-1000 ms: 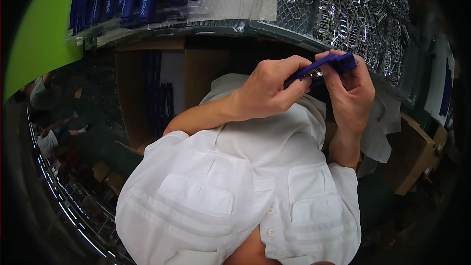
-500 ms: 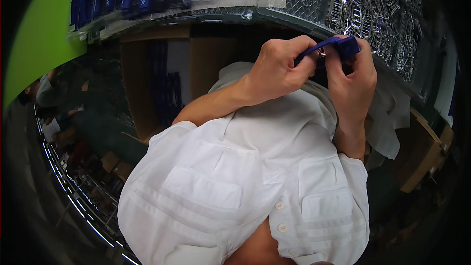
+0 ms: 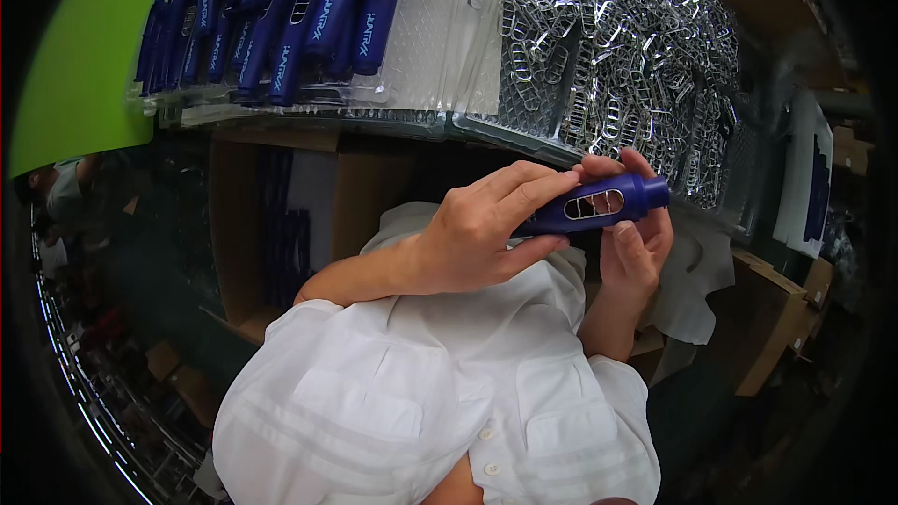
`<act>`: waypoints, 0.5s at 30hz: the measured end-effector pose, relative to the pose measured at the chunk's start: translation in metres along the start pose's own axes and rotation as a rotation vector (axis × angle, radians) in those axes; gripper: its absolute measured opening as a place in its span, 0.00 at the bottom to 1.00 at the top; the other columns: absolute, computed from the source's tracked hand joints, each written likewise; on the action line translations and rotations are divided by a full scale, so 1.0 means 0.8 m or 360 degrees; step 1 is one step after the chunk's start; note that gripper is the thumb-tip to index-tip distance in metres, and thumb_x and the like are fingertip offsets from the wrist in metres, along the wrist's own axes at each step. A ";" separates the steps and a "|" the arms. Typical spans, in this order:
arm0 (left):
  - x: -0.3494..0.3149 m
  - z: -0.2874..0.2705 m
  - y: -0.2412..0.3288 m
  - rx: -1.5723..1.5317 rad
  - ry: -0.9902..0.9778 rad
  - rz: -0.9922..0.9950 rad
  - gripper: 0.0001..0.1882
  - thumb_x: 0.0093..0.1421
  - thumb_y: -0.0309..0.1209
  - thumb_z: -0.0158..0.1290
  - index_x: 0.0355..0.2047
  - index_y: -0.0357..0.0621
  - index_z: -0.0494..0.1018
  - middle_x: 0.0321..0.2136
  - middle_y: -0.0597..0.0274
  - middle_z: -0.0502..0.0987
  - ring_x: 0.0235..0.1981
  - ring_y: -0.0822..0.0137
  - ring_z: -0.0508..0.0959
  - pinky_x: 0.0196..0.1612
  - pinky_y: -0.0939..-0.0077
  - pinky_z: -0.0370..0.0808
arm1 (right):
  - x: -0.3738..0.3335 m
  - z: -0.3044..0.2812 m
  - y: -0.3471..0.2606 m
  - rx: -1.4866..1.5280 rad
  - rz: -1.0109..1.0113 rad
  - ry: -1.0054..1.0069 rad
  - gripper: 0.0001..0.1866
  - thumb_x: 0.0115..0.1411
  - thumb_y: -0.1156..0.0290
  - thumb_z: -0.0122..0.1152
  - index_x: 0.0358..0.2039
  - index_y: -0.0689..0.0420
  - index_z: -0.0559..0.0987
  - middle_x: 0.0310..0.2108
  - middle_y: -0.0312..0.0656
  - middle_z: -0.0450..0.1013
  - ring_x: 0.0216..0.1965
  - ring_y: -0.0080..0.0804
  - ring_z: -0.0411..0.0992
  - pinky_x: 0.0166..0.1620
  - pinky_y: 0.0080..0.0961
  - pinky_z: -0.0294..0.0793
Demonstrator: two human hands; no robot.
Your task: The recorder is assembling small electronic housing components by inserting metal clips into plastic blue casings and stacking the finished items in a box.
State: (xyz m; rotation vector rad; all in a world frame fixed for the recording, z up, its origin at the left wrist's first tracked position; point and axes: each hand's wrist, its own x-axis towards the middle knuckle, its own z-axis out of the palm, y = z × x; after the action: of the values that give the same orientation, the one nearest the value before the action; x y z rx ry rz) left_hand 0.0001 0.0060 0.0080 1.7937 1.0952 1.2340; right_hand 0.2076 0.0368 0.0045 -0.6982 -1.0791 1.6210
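Note:
Between both hands I hold a blue plastic tube-shaped casing (image 3: pixel 556 217) with an oval, chrome-framed window facing up and a narrower round end at the right. My left hand (image 3: pixel 486 220) grips its left part, fingers along the top and thumb below. My right hand (image 3: pixel 641 238) is closed round its right end, thumb underneath and fingers behind. Just beyond the hands lies a large heap of shiny chrome window frames (image 3: pixel 622 56) in a clear tray. Similar blue casings (image 3: pixel 309 23) are piled at the far left, some with chrome frames in their windows.
A clear plastic tray edge (image 3: pixel 449 117) runs along the bench front. Below it stands an open cardboard box (image 3: pixel 229 224) with blue pieces inside. A bright green panel (image 3: pixel 79 75) is at the left, another cardboard box (image 3: pixel 762 327) at the right. A person (image 3: pixel 65 182) is in the left background.
The blue casing has turned so its framed window faces up. Both hands appear lower and further left, and more of the bench and heaps has come into view.

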 end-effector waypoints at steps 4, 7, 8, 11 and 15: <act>0.007 0.003 0.009 0.0033 0.0042 0.0030 0.38 0.48 0.24 0.74 0.60 0.39 0.72 0.50 0.46 0.79 0.46 0.52 0.84 0.45 0.67 0.85 | 0.006 -0.006 -0.005 0.0070 -0.0006 0.0106 0.40 0.64 0.65 0.63 0.69 0.71 0.59 0.59 0.67 0.70 0.60 0.55 0.72 0.65 0.49 0.67; 0.012 0.004 0.012 0.0030 0.0069 0.0046 0.36 0.49 0.24 0.72 0.59 0.38 0.72 0.49 0.45 0.79 0.46 0.51 0.84 0.45 0.67 0.85 | 0.014 -0.011 -0.010 0.0119 0.0003 0.0143 0.40 0.64 0.64 0.63 0.69 0.72 0.58 0.60 0.67 0.69 0.61 0.55 0.72 0.65 0.48 0.67; 0.013 0.004 0.013 0.0037 0.0098 0.0077 0.34 0.50 0.25 0.71 0.58 0.37 0.72 0.48 0.45 0.79 0.45 0.49 0.84 0.43 0.66 0.84 | 0.017 -0.012 -0.011 0.0121 0.0013 0.0145 0.40 0.64 0.63 0.63 0.69 0.72 0.58 0.60 0.67 0.69 0.61 0.55 0.72 0.66 0.47 0.67; 0.015 0.006 0.012 0.0020 0.0068 0.0085 0.34 0.50 0.23 0.70 0.58 0.36 0.71 0.50 0.43 0.79 0.47 0.47 0.83 0.46 0.65 0.84 | 0.020 -0.016 -0.013 0.0129 0.0020 0.0161 0.41 0.64 0.62 0.64 0.69 0.72 0.58 0.60 0.67 0.69 0.60 0.55 0.73 0.66 0.46 0.67; 0.017 0.007 0.014 0.0001 0.0019 0.0058 0.34 0.52 0.20 0.70 0.60 0.34 0.70 0.55 0.41 0.78 0.53 0.48 0.82 0.52 0.66 0.83 | 0.025 -0.023 -0.012 0.0150 0.0025 0.0156 0.41 0.64 0.61 0.64 0.69 0.72 0.59 0.60 0.67 0.69 0.60 0.54 0.73 0.66 0.46 0.67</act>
State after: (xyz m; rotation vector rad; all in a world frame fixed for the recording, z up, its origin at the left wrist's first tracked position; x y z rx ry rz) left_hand 0.0109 0.0134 0.0213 1.8165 1.0740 1.2678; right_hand 0.2212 0.0626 0.0063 -0.7173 -0.9229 1.6233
